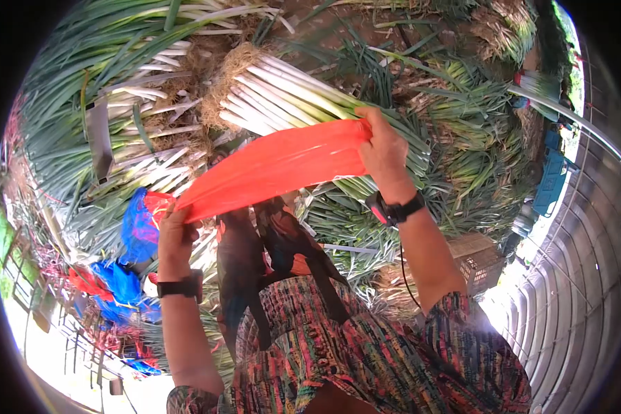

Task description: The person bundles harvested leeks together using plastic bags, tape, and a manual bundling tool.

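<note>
A red plastic strip (276,162) is stretched at a slant between my two hands, its surface creased and shiny. My left hand (177,231) is closed on its lower left end, and my right hand (384,148) pinches its upper right end. Just beyond the strip lies a bunch of long green onions (279,93), with white stalks and brown roots toward the left. The strip covers part of this bunch. A dark band sits on each wrist.
Heaps of green onions (62,131) spread at the left, with more onion leaves (466,131) at the right. Blue plastic bags (139,231) lie by my left hand. A crate (481,270) stands at the right, near a curved metal-framed wall (562,297).
</note>
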